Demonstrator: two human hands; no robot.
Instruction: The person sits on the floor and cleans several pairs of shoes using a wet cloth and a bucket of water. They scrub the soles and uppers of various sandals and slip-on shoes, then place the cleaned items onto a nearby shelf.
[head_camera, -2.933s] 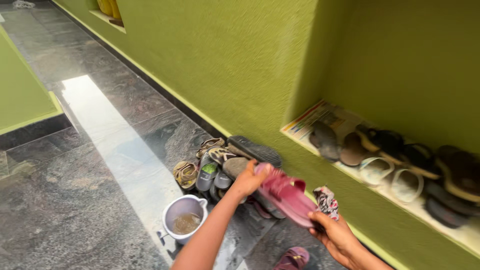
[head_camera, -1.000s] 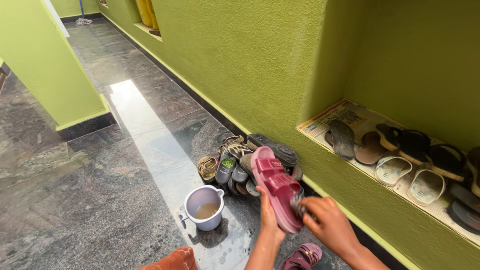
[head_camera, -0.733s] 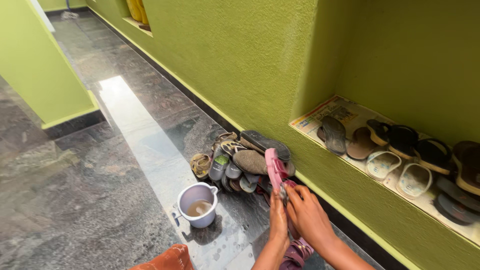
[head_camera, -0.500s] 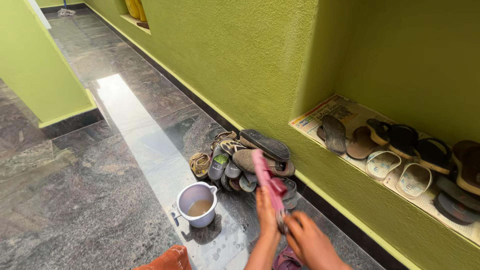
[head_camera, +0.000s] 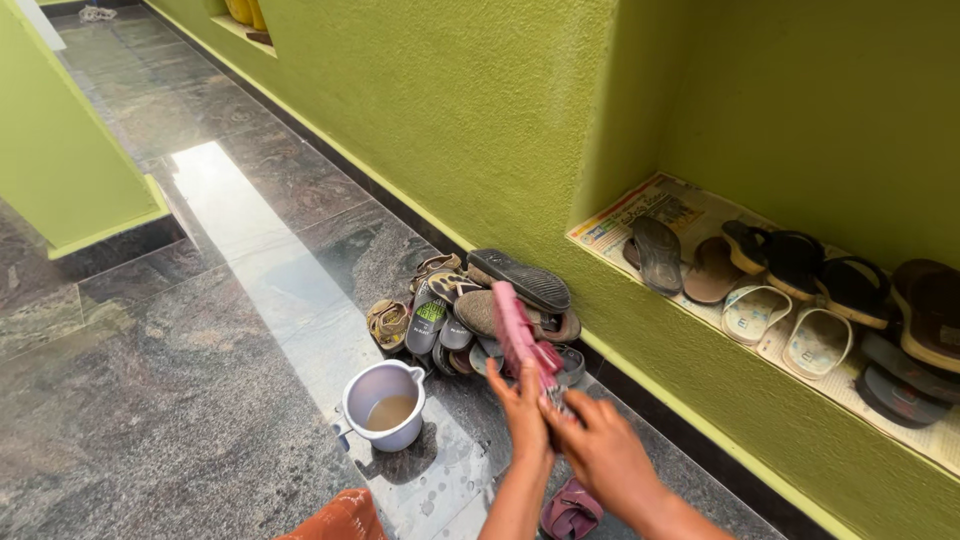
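Both hands on pink sandal over shoe pile.
Left hand (head_camera: 522, 400) grips pink sandal (head_camera: 520, 335) at its lower end, held on edge above floor; right hand (head_camera: 596, 447) closed against it, possibly on a cloth, unclear. Looks light, bendy rubber, maybe wet and slippery; best held at heel end.

Pink sandal (head_camera: 520, 335), earlier held flat with its strap side up across both hands, now stands on edge, toe end up above the fingers. Left hand (head_camera: 523, 405) grips its lower end; right hand (head_camera: 598, 455) has closed in against the left's fingers.
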